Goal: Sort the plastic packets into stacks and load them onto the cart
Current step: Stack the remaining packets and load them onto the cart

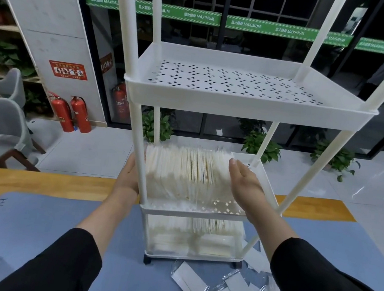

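Standing on edge in a tight row, the plastic packets (188,168) fill the middle shelf (193,213) of the white cart (250,104), and both hands are right on them. Left hand (127,176) presses against the row's left end from outside the cart post, fingers hidden behind the post, so whether that grip is curled or flat cannot be told. Right hand (245,183) lies flat against the right end, fingers straight and together, pressing rather than clutching. Down below, the bottom shelf (192,255) carries more packets lying in stacks. Up top, the perforated top shelf (240,84) holds nothing visible. The cart stands on a blue mat (48,220) over the wooden table (28,181), and loose packets (218,290) sprawl on the mat just in front of the cart's right wheel. Black sleeves cover both forearms. Beyond, two red fire extinguishers (71,113) stand by a pillar, grey chairs (1,125) to the left.
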A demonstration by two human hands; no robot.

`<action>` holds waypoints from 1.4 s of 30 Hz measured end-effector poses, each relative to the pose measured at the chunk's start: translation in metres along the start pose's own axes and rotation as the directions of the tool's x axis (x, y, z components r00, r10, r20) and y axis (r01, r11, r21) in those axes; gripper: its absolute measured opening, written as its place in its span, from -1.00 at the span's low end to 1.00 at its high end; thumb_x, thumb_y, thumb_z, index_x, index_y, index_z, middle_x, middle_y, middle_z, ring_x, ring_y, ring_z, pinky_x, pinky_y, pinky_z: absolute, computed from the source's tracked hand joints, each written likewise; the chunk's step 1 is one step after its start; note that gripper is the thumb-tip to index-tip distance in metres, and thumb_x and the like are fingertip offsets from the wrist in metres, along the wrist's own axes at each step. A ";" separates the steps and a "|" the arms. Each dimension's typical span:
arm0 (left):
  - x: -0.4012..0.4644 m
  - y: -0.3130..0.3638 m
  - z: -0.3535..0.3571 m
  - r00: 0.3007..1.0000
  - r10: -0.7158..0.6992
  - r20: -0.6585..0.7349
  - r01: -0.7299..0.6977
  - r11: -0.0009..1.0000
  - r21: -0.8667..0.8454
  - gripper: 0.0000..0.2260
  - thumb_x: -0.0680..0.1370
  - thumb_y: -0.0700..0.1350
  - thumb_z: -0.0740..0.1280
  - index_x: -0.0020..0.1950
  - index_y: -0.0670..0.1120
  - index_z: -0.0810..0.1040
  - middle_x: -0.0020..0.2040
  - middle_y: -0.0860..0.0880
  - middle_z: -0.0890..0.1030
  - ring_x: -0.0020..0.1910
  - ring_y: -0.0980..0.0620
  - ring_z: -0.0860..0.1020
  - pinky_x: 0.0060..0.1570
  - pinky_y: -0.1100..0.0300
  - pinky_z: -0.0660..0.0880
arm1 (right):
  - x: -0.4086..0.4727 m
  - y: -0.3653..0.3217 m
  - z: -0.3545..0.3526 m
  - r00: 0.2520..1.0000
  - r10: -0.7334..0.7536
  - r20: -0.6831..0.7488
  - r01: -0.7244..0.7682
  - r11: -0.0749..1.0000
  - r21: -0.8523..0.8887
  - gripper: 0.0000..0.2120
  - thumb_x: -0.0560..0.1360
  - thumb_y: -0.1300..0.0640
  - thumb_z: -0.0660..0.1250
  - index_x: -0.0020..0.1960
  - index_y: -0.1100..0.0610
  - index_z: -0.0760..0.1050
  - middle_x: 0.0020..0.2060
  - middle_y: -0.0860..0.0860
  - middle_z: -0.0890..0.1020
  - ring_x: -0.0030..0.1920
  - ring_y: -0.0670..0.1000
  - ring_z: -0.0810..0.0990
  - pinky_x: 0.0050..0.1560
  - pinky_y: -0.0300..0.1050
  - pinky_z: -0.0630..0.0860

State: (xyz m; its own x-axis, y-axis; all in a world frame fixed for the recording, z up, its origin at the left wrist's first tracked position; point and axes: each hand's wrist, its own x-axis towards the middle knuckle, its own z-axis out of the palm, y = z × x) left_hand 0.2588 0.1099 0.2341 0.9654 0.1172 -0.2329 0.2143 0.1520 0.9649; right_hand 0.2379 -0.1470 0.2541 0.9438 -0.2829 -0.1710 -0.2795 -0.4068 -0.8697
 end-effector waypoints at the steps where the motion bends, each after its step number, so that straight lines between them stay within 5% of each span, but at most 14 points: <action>1: -0.003 -0.002 0.000 1.000 0.014 -0.008 -0.014 1.000 0.004 -0.86 0.66 0.23 0.19 0.05 0.53 0.45 0.20 0.33 0.51 0.37 0.05 0.46 0.33 0.00 0.42 | -0.002 0.001 0.000 1.000 -0.001 0.013 0.002 0.999 -0.053 -0.39 0.63 -0.28 0.01 0.61 -0.04 0.15 0.57 -0.07 0.23 0.56 0.05 0.20 0.52 0.09 0.18; 4: -0.017 -0.007 0.001 0.995 0.099 0.013 -0.099 0.995 0.012 -0.76 0.73 0.08 0.10 0.31 0.42 0.37 0.19 0.42 0.45 0.34 0.18 0.38 0.24 0.19 0.37 | -0.013 0.003 0.000 0.996 -0.071 0.062 0.086 0.952 -0.295 -0.48 0.70 -0.08 0.05 0.61 0.03 0.10 0.57 0.07 0.24 0.47 0.12 0.33 0.38 -0.03 0.31; 8: -0.027 -0.017 -0.002 0.994 0.106 -0.013 -0.106 0.994 0.026 -0.72 0.74 0.09 0.04 0.30 0.44 0.43 0.38 0.18 0.50 0.44 0.00 0.41 0.45 -0.03 0.35 | -0.031 0.008 0.003 0.974 -0.171 0.147 0.217 0.889 -0.403 -0.28 0.64 -0.29 0.01 0.65 0.06 -0.07 0.49 0.12 0.40 0.43 0.09 0.43 0.30 -0.08 0.38; 11: -0.030 -0.023 -0.002 0.995 0.092 -0.026 -0.091 0.996 0.022 -0.73 0.74 0.14 0.03 0.38 0.33 0.41 0.17 0.37 0.47 0.32 0.15 0.42 0.44 0.08 0.28 | -0.036 0.010 0.002 0.973 -0.191 0.132 0.230 0.880 -0.415 -0.25 0.62 -0.31 0.03 0.65 0.05 -0.08 0.43 0.13 0.48 0.33 0.08 0.52 0.16 -0.10 0.42; 13: -0.035 -0.023 -0.001 0.996 0.090 -0.019 -0.090 0.996 0.027 -0.73 0.72 0.19 0.01 0.26 0.29 0.48 0.06 0.32 0.49 0.14 0.25 0.45 0.37 0.12 0.30 | -0.035 0.010 0.000 0.975 -0.191 0.111 0.221 0.879 -0.422 -0.25 0.62 -0.30 0.04 0.65 0.05 -0.08 0.29 0.14 0.59 0.18 0.06 0.61 -0.01 -0.14 0.42; 17: -0.038 -0.023 -0.004 0.994 0.105 -0.019 -0.104 0.994 0.044 -0.69 0.72 0.19 0.01 0.02 0.30 0.54 -0.11 0.10 0.54 -0.02 0.07 0.52 0.15 0.15 0.44 | -0.035 0.011 -0.003 0.978 -0.190 0.082 0.207 0.886 -0.415 -0.25 0.61 -0.31 0.04 0.64 0.03 -0.07 -0.03 0.16 0.67 -0.22 -0.06 0.60 -0.27 -0.19 0.40; 20: -0.040 -0.022 -0.006 0.991 0.129 -0.013 -0.129 0.992 0.007 -0.70 0.72 0.18 0.00 0.11 0.30 0.54 -0.08 0.11 0.61 0.00 0.11 0.58 0.12 0.17 0.49 | -0.035 0.013 -0.005 0.979 -0.198 0.055 0.204 0.897 -0.392 -0.26 0.60 -0.31 0.07 0.64 0.01 -0.05 -0.03 0.11 0.69 -0.18 -0.03 0.63 -0.19 -0.15 0.46; 25: -0.044 -0.026 -0.009 0.979 0.181 -0.094 -0.181 0.983 0.006 -0.57 0.71 0.19 0.02 0.34 0.03 0.56 0.12 -0.02 0.66 0.21 0.00 0.60 0.18 0.15 0.50 | -0.035 0.018 -0.006 0.971 -0.236 0.031 0.234 0.919 -0.317 -0.25 0.60 -0.29 0.16 0.64 0.01 -0.01 0.54 0.03 0.33 0.42 0.08 0.46 0.29 -0.10 0.40; 29: -0.063 -0.045 -0.020 0.765 0.540 -0.350 -0.465 0.840 0.280 -0.61 0.67 0.24 0.07 -0.06 0.07 0.58 -0.19 0.15 0.60 -0.18 0.18 0.55 -0.11 0.14 0.50 | -0.038 0.020 -0.007 0.959 -0.284 0.004 0.273 0.920 -0.282 -0.26 0.60 -0.26 0.20 0.63 0.04 0.04 0.55 -0.01 0.31 0.51 0.03 0.34 0.46 -0.01 0.34; 32: -0.084 -0.055 -0.012 0.537 0.843 -0.002 -0.752 0.480 0.452 -0.63 0.71 0.19 0.06 -0.13 0.08 0.51 -0.23 0.14 0.51 -0.26 0.22 0.49 -0.21 0.36 0.41 | -0.042 0.020 -0.006 0.954 -0.300 -0.004 0.286 0.912 -0.293 -0.29 0.60 -0.25 0.20 0.62 0.04 0.11 0.52 -0.02 0.36 0.45 0.04 0.42 0.41 0.00 0.40; 35: -0.094 -0.051 0.025 0.329 0.871 0.366 -0.914 0.196 0.354 -0.68 0.73 0.03 0.13 -0.09 -0.04 0.57 -0.22 0.07 0.53 -0.25 0.08 0.51 -0.19 0.25 0.45 | -0.045 0.021 -0.006 0.956 -0.294 0.019 0.281 0.890 -0.358 -0.33 0.61 -0.26 0.18 0.61 0.03 0.14 0.48 0.01 0.42 0.39 0.04 0.49 0.31 -0.09 0.40; 37: -0.092 -0.041 0.059 0.358 0.775 0.522 -0.915 0.179 0.362 -0.71 0.71 -0.02 0.18 0.00 -0.12 0.63 -0.12 0.03 0.60 -0.14 0.04 0.54 -0.07 0.21 0.47 | -0.045 0.022 -0.007 0.954 -0.298 0.036 0.288 0.877 -0.385 -0.37 0.62 -0.19 0.20 0.60 0.03 0.17 0.48 0.01 0.43 0.38 0.02 0.49 0.30 -0.13 0.38; 40: -0.079 -0.014 0.105 0.574 0.542 0.614 -0.809 0.257 0.529 -0.68 0.71 -0.03 0.12 0.29 -0.10 0.59 0.19 -0.02 0.63 0.18 0.00 0.53 0.27 0.07 0.41 | -0.043 0.024 -0.009 0.932 -0.357 0.067 0.352 0.843 -0.408 -0.47 0.63 0.09 0.26 0.56 0.10 0.24 0.47 0.03 0.43 0.41 0.00 0.45 0.28 -0.25 0.36; 42: -0.060 -0.001 0.124 0.661 0.481 0.576 -0.740 0.293 0.605 -0.65 0.70 -0.06 0.11 0.39 -0.10 0.55 0.31 -0.07 0.60 0.29 -0.06 0.50 0.36 0.01 0.36 | -0.041 0.025 -0.010 0.925 -0.376 0.056 0.365 0.837 -0.408 -0.51 0.63 0.09 0.26 0.53 0.11 0.28 0.44 0.04 0.46 0.39 0.01 0.46 0.21 -0.27 0.35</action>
State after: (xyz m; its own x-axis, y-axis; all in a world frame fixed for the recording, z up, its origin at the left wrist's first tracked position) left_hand 0.2193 -0.0188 0.2623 0.8269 -0.4147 0.3798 -0.5618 -0.6363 0.5286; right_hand 0.1906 -0.1548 0.2440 0.9879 -0.0600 0.1432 0.0388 -0.7979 -0.6016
